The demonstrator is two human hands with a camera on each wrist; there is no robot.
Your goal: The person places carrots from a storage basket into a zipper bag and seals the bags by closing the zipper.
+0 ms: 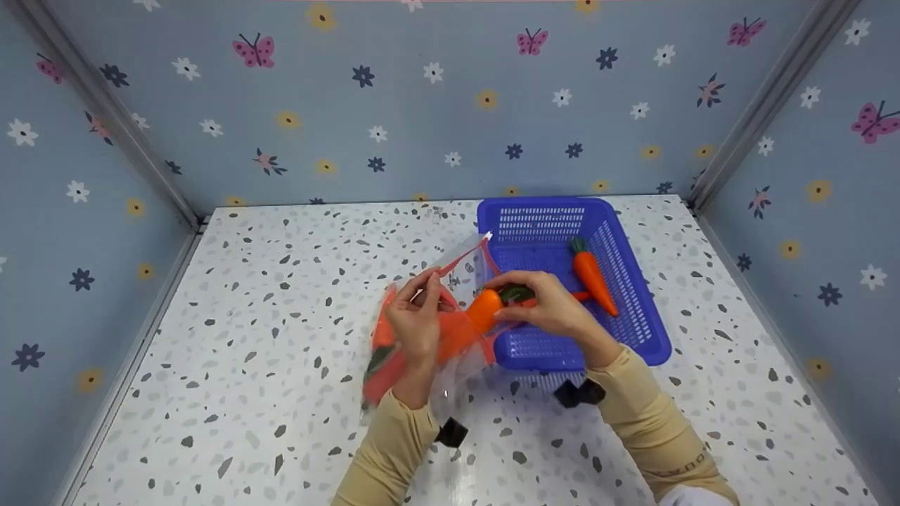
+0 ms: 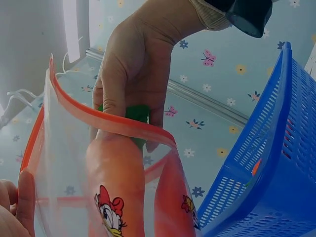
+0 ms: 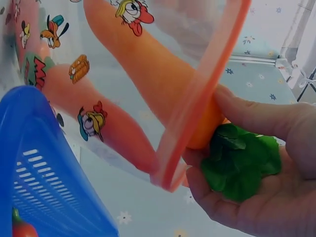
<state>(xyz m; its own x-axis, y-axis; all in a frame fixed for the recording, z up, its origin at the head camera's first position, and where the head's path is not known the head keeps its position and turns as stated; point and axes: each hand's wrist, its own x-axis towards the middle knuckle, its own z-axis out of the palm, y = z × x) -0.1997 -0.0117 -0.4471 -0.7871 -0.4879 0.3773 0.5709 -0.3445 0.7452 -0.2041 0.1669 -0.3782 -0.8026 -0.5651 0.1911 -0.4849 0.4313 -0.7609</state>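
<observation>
My left hand (image 1: 416, 316) pinches the rim of a clear bag (image 1: 470, 275) with orange-red trim and printed cartoon characters. By its green leafy top (image 3: 242, 160), my right hand (image 1: 548, 306) holds a thick orange carrot (image 1: 485, 310). The carrot's body lies inside the bag mouth, seen through the clear side in both wrist views, while the leaves stay outside. Other orange-red pieces (image 3: 106, 121) show inside the bag. Fingers of the left hand (image 2: 17, 207) appear at the bag's edge in the left wrist view.
A blue perforated basket (image 1: 633, 281) stands beside the bag, on the right. In it lies a carrot with a green top (image 1: 595, 281), and another orange-red piece (image 1: 582, 296) is partly hidden by the right hand. Patterned panels (image 1: 422, 105) enclose the speckled table (image 1: 281, 281).
</observation>
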